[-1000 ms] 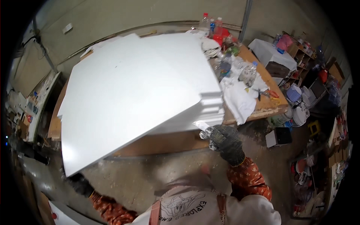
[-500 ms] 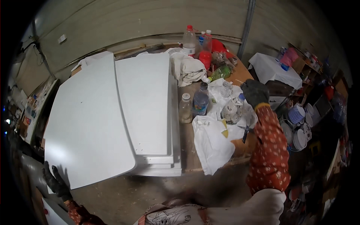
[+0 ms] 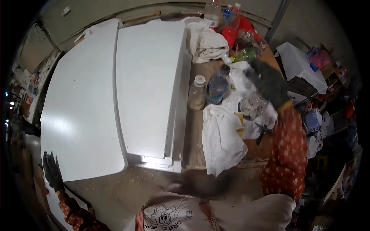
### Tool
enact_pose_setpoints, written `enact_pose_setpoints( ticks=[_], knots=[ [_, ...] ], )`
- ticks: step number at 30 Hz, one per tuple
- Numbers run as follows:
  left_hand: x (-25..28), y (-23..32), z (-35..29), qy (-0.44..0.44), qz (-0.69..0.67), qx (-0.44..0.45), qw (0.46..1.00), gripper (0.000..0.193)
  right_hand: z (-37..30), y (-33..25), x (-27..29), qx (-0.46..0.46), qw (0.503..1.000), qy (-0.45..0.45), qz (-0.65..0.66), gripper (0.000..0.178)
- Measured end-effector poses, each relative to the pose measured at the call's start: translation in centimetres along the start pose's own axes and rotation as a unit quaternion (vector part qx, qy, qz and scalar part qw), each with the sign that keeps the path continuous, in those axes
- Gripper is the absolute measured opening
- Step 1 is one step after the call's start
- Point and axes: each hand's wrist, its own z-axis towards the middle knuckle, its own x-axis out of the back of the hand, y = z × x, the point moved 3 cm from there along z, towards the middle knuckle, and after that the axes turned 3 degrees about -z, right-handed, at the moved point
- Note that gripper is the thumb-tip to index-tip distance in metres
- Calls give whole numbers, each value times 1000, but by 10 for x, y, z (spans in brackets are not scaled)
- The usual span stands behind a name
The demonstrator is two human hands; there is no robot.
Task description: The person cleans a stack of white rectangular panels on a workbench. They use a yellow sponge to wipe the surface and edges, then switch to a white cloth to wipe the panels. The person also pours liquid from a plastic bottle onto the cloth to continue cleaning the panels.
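A large white panel [image 3: 81,104] with a curved edge lies on the left, overlapping a stack of white panels [image 3: 148,88]. My left hand [image 3: 53,173], in a dark glove, is at its near left corner, fingers apart along the edge. My right hand [image 3: 268,82], also dark-gloved, reaches over a crumpled white cloth [image 3: 223,138] on the right; motion smears its fingers. Just below it lies a clear plastic container [image 3: 253,106], its upper part hidden by the hand. A white-capped bottle [image 3: 197,94] and a dark-capped bottle [image 3: 217,88] stand beside the panels.
Near the cloth's right side lies a dark, narrow tool [image 3: 263,134]. Behind are a bunched whitish cloth [image 3: 208,44], a green bottle [image 3: 244,54] and a bottle of red liquid [image 3: 230,32]. Several buckets [image 3: 313,119] stand off to the right.
My right hand has moved left over the clear container, hiding its blue cap. My left hand stays by the panel's corner. The whole view has shifted and tilted.
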Motion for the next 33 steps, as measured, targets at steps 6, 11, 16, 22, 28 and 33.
enact_pose_setpoints(
  ticks=[6, 11, 16, 22, 28, 33],
  knots=[
    [-3, 11, 0, 34, -72, -8, 997, 35, -148, -84, -80, 114, 988, 78, -67, 62],
    [-8, 30, 2, 63, 60, -31, 996, 37, -188, -76, -165, 41, 975, 184, -120, 48],
    [-13, 45, -5, 118, -119, -16, 986, 40, -167, -50, -142, -1, 930, 342, 134, 22],
    [-28, 118, -12, 204, 22, -131, 970, 43, -79, -17, -88, -19, 912, 199, 359, 35],
    [-47, 234, -46, 71, -68, -185, 978, 49, -34, -50, -44, 39, 908, 171, 380, 33],
    [-71, 281, -57, 0, -211, -256, 943, 71, -44, -147, 24, 132, 869, 198, 435, 32]
  ],
)
